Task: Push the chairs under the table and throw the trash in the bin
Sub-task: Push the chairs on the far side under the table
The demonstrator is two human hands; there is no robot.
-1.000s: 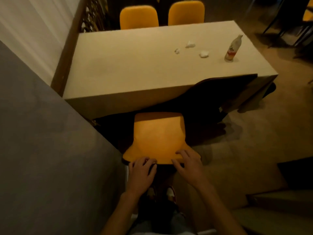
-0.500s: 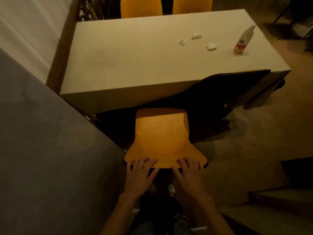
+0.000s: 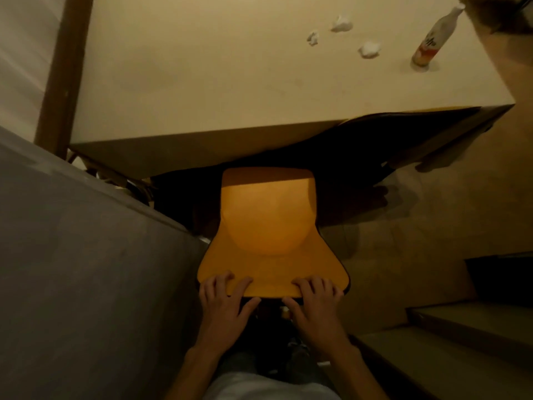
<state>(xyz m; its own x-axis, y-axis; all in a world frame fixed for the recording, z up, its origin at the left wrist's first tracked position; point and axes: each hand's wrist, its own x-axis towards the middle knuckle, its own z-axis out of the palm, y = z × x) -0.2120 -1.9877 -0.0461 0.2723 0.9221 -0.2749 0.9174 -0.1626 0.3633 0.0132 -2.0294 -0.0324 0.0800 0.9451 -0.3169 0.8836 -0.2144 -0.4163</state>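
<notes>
An orange chair [image 3: 266, 223] stands in front of me with the front of its seat in the shadow under the near edge of the cream table [image 3: 184, 82]. My left hand [image 3: 225, 304] grips the left of the chair's backrest top, fingers curled over it. My right hand [image 3: 315, 304] grips the right of the same edge. On the table's far right lie three crumpled white paper balls [image 3: 369, 49], [image 3: 341, 23], [image 3: 313, 38], and a white bottle with an orange label [image 3: 432, 41] stands beside them.
A grey wall [image 3: 72, 269] runs close along my left, beside the chair. A brown wooden post [image 3: 63, 70] rises left of the table. Steps [image 3: 461, 342] lie at lower right. A dark chair back [image 3: 403, 131] sits tucked at the table's right end. No bin in view.
The chair has slid forward toward the table with both hands on its backrest. My view has moved closer and tilted down, so the far chairs have left the frame.
</notes>
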